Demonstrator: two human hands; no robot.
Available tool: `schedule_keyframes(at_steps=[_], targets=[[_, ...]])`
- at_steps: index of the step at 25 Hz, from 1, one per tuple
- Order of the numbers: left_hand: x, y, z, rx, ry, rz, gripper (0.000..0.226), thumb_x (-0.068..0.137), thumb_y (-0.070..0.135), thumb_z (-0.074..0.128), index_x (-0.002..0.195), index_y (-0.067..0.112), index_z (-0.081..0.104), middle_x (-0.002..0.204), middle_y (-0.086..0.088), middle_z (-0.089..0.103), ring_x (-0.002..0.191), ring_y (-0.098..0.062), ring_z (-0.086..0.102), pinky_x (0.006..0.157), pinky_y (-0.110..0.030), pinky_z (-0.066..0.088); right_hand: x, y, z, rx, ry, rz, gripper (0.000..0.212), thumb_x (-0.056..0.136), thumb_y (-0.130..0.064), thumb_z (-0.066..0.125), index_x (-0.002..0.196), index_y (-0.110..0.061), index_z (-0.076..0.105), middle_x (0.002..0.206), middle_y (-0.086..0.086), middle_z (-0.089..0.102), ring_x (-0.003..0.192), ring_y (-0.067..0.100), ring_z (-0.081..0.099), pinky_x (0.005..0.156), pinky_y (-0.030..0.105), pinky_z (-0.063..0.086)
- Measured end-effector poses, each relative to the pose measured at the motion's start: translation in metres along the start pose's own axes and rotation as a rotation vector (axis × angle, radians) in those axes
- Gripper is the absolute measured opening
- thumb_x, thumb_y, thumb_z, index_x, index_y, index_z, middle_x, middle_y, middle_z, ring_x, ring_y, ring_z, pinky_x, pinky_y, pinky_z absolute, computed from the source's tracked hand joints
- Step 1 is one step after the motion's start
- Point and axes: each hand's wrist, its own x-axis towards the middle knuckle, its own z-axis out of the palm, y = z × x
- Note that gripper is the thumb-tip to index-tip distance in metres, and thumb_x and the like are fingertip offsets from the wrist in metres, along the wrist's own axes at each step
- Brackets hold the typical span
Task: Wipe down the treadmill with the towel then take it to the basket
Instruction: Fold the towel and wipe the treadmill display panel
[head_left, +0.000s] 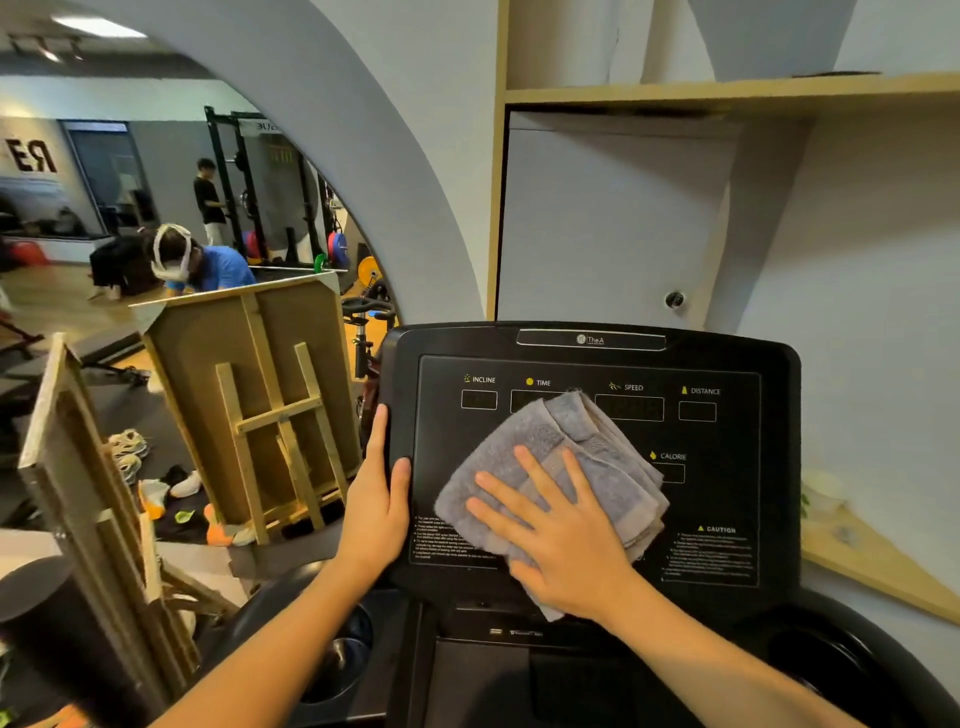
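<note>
The treadmill's black console (727, 467) fills the middle of the head view, with labels for incline, time, speed, distance and calorie. A folded grey towel (587, 447) lies flat on the console's display panel. My right hand (556, 535) presses on the towel with fingers spread, covering its lower half. My left hand (376, 499) grips the console's left edge, thumb on the front face. The basket is not in view.
A wooden easel board (249, 395) leans just left of the console, with another wooden frame (78, 493) nearer me. Shoes (171, 488) lie on the floor. An arched mirror (156, 208) reflects the gym and people. A white cabinet (597, 218) stands behind the treadmill.
</note>
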Motion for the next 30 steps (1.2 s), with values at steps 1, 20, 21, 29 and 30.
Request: schedule_keyframes(at_steps=[1, 20, 21, 29, 30], targets=[[0.0, 0.0, 0.0, 0.003, 0.002, 0.006, 0.063, 0.105, 0.031, 0.038, 0.159, 0.033, 0.006, 0.138, 0.029, 0.04, 0.092, 0.022, 0.055, 0.082, 0.003, 0.036, -0.011, 0.008, -0.001, -0.03, -0.004, -0.003, 0.071, 0.091, -0.048, 0.054, 0.156, -0.035, 0.028, 0.166, -0.005, 0.02, 0.153, 0.036, 0.013, 0.114, 0.071, 0.017], [0.043, -0.003, -0.043, -0.198, 0.048, -0.012, 0.06, 0.102, 0.054, 0.025, 0.157, 0.032, 0.02, 0.109, 0.005, 0.069, 0.087, -0.005, 0.07, 0.071, -0.017, 0.055, 0.167, 0.01, -0.025, 0.062, 0.086, 0.422, 0.063, 0.102, -0.05, 0.03, 0.159, -0.031, 0.013, 0.167, -0.007, 0.011, 0.153, 0.037, -0.002, 0.119, 0.063, 0.0], [0.057, 0.002, -0.05, -0.209, 0.078, -0.013, 0.056, 0.103, 0.049, 0.025, 0.156, 0.03, 0.024, 0.109, 0.004, 0.07, 0.088, -0.006, 0.071, 0.071, -0.022, 0.056, 0.167, 0.002, -0.024, 0.064, 0.083, 0.371, 0.063, 0.101, -0.05, 0.032, 0.159, -0.031, 0.015, 0.167, -0.007, 0.012, 0.153, 0.037, -0.002, 0.119, 0.064, 0.0], [0.145, 0.053, -0.049, 0.088, -0.157, 0.157, 0.048, 0.105, 0.044, 0.027, 0.139, 0.026, 0.056, 0.127, -0.002, 0.063, 0.119, -0.015, 0.055, 0.106, -0.042, 0.043, 0.119, -0.065, -0.004, 0.037, -0.1, -0.093, 0.06, 0.098, -0.05, 0.036, 0.154, -0.031, 0.03, 0.163, -0.006, 0.028, 0.153, 0.037, -0.005, 0.119, 0.064, -0.005], [0.145, 0.054, -0.041, 0.136, -0.174, 0.179, 0.045, 0.104, 0.042, 0.03, 0.136, 0.025, 0.057, 0.124, -0.005, 0.061, 0.116, -0.016, 0.054, 0.104, -0.041, 0.042, 0.108, -0.069, -0.002, 0.039, -0.11, -0.123, 0.06, 0.098, -0.049, 0.036, 0.155, -0.03, 0.03, 0.163, -0.006, 0.027, 0.153, 0.037, -0.005, 0.119, 0.064, -0.005]])
